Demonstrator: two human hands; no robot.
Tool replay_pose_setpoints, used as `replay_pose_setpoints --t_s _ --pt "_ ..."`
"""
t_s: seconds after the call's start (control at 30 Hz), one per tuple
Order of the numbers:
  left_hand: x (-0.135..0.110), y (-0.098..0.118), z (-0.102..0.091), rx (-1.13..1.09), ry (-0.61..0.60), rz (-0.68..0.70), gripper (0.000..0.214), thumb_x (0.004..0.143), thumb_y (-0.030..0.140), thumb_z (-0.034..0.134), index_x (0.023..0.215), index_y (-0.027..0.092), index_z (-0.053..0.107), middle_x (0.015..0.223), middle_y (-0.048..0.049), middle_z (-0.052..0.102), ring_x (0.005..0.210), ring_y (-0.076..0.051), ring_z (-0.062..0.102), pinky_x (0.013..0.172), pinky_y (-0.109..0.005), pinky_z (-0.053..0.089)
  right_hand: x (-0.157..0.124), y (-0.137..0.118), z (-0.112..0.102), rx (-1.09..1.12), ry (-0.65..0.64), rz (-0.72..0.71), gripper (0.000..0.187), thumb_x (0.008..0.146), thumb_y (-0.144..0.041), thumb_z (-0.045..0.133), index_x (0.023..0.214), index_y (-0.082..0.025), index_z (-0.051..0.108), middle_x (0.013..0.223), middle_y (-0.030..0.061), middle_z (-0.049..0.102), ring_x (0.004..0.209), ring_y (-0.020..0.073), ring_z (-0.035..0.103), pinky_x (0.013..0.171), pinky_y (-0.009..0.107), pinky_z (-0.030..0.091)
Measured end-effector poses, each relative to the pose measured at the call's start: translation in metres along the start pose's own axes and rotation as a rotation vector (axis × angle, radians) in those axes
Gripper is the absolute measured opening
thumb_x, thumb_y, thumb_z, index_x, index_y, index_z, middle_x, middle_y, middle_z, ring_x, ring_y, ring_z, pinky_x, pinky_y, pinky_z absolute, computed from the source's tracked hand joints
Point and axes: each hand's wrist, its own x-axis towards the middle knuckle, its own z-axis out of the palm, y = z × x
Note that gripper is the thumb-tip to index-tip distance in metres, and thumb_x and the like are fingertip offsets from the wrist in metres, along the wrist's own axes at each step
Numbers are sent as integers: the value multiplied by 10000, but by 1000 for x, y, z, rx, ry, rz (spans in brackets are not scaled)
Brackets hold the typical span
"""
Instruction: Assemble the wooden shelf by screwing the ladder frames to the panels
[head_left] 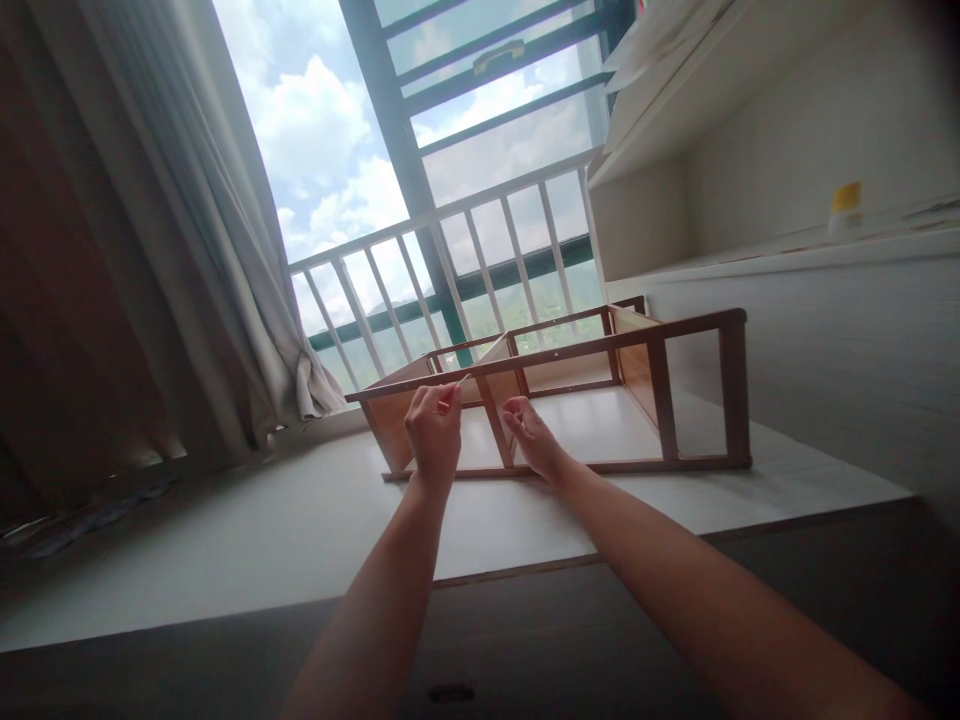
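A brown wooden shelf rack (585,352) lies on its side on the white ledge, with its open frame and lighter wooden panels showing. My left hand (435,430) is closed in a pinch at its upper front rail. A thin, light-coloured small rod (465,379) sticks out between the fingertips, its tip close to the rail; its exact kind is too small to tell. My right hand (531,436) is beside the rack's middle upright, in front of the opening, with fingers curled together. Whatever those fingers may hold is hidden.
Behind the rack stands a white railing (491,205) before a window with a dark green frame. A grey curtain (180,200) hangs at the left. On the right, a shelf (787,262) carries a yellow-topped container (846,208). The white ledge (247,540) ends in a front edge near my forearms.
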Motion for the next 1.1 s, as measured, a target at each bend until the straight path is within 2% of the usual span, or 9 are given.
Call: replay_pose_setpoints --t_s 0.1,0.2,0.33,0.4,0.47,0.63,0.87,0.97,1.1 --pt "-8 0 2 -111 7 -177 255 816 413 623 815 169 698 762 -13 626 605 -88 553 603 -229 443 -1 -6 -4 -67 40 -51 286 942 -458 394 999 -193 488 881 24 541 809 153 508 792 305 434" --pt "-26 2 8 -369 17 -524 353 739 495 676 818 151 685 688 3 586 522 -73 492 467 -208 371 -4 -18 -6 -211 71 -172 220 941 -405 411 966 -199 486 855 30 537 794 165 503 769 315 431" --pt "-52 11 17 -752 1 -964 467 566 506 792 818 131 674 620 41 493 500 -46 394 416 -180 289 -7 -34 -3 -420 -50 -413 158 912 -362 490 946 -209 508 879 62 565 847 208 522 801 370 432" --pt "-59 15 19 -864 -29 -1100 483 505 473 825 815 137 666 595 56 461 505 -41 384 427 -169 275 -8 -39 0 -467 -112 -493 189 899 -351 523 1025 -210 519 947 84 588 903 230 538 819 397 443" --pt "-62 17 19 -921 -47 -1172 480 480 444 834 810 146 655 613 54 473 513 -40 392 433 -162 266 -8 -41 2 -484 -156 -531 273 899 -340 532 1138 -212 512 1027 104 597 965 243 547 843 417 459" --pt "-64 8 17 -894 -12 -1175 436 513 456 801 766 145 628 678 30 510 556 -53 421 436 -162 277 -9 -41 3 -476 -203 -554 341 918 -306 507 1250 -232 523 1064 112 620 995 242 571 874 432 495" --pt "-68 -5 25 -781 -79 -1017 330 638 457 713 721 148 635 588 32 462 540 -73 392 408 -162 261 -10 -37 3 -439 -167 -554 297 926 -254 491 1208 -220 581 1037 107 659 983 229 602 862 413 527" --pt "-62 -10 30 -742 -156 -910 264 663 396 694 713 141 653 575 25 477 518 -70 402 420 -168 269 -8 -38 0 -465 -118 -567 252 916 -241 512 1146 -193 604 1002 105 671 939 215 612 841 389 531" --pt "-50 -17 34 -708 -263 -668 242 780 343 568 704 141 678 640 -10 559 592 -94 490 517 -193 367 -4 -38 -6 -500 -24 -548 195 902 -215 540 1076 -187 623 937 72 685 815 168 616 777 329 533"
